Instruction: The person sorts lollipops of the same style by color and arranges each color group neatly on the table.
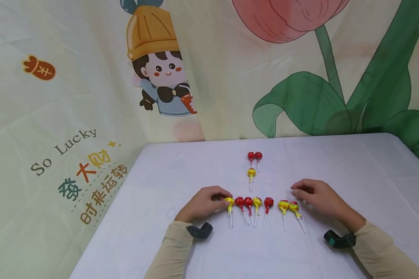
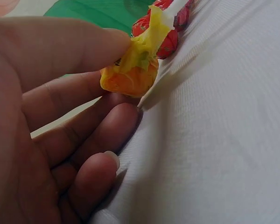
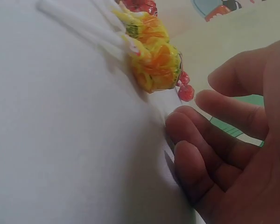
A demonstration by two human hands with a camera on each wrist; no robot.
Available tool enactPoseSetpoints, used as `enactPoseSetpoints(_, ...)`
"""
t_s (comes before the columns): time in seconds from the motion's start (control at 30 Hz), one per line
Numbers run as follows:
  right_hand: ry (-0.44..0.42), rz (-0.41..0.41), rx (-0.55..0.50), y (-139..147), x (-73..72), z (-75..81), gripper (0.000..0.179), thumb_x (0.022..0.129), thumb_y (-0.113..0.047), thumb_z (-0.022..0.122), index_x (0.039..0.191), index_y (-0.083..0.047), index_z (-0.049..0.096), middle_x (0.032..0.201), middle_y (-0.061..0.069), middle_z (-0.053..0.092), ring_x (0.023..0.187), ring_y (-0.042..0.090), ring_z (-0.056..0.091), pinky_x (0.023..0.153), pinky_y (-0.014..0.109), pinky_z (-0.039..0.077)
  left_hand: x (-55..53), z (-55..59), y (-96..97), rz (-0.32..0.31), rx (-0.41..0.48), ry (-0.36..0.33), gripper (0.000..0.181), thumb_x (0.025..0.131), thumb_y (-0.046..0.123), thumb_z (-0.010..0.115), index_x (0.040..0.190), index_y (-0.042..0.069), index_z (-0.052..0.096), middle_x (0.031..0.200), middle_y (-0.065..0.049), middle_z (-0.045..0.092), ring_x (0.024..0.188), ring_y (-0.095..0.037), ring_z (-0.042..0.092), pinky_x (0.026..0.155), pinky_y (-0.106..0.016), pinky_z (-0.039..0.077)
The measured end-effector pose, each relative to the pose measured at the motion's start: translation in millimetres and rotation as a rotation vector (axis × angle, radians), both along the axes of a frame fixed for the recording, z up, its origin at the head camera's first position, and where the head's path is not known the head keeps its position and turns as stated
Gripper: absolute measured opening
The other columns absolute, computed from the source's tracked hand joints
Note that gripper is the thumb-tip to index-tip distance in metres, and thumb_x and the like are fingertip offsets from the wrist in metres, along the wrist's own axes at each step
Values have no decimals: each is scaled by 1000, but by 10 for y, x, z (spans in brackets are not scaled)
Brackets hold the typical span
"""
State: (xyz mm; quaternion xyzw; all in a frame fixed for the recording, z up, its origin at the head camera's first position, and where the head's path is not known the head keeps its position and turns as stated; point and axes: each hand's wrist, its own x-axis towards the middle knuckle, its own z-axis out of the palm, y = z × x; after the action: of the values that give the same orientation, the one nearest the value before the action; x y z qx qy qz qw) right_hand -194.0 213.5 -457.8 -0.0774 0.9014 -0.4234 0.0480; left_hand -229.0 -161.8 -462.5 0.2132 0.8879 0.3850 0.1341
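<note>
At the left end of a row of lollipops, my left hand [image 1: 206, 202] pinches the wrapped head of a yellow lollipop [image 1: 229, 202] between thumb and fingers. Its white stick points toward me, and the left wrist view shows the yellow-orange wrapper [image 2: 130, 77] close up. Beside it lie two red lollipops [image 1: 243, 202], a yellow one [image 1: 257, 203] and another red one [image 1: 268, 203]. After a gap come two yellow lollipops [image 1: 288, 206] at the right end. My right hand [image 1: 318, 197] rests just beyond these, fingers loosely bent and holding nothing.
Farther back on the white-covered table [image 1: 181, 166] lie two red lollipops [image 1: 254, 156], with a yellow lollipop [image 1: 251, 173] just in front of them. A printed cloth backdrop [image 1: 223, 77] hangs behind the table's far edge. Both wrists wear black devices.
</note>
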Motion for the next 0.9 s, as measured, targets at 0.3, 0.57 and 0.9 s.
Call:
enactPoseSetpoints(0.3,31,8,56,46,100,-38,24,96,-27,69,114,-11,71,109,3,67,98,23,57,82,36,53,2,-12,1,54,30,13,18,93,35,71,110,30,73,102,11,64,94,-17,56,84,-36,48)
enactPoseSetpoints(0.57,37,47,70,78,155,-60,23,95,-27,70,113,-13,70,113,2,66,102,22,59,88,41,53,11,-48,-1,103,108,47,20,94,32,71,113,28,73,105,11,66,94,-18,58,81,-37,50)
enactPoseSetpoints(0.9,30,113,29,127,174,-78,28,93,-29,72,116,-14,69,104,-2,63,91,19,55,75,26,51,-25,-71,11,186,173,5,28,97,29,68,125,25,70,105,5,67,82,-21,61,66,-34,51)
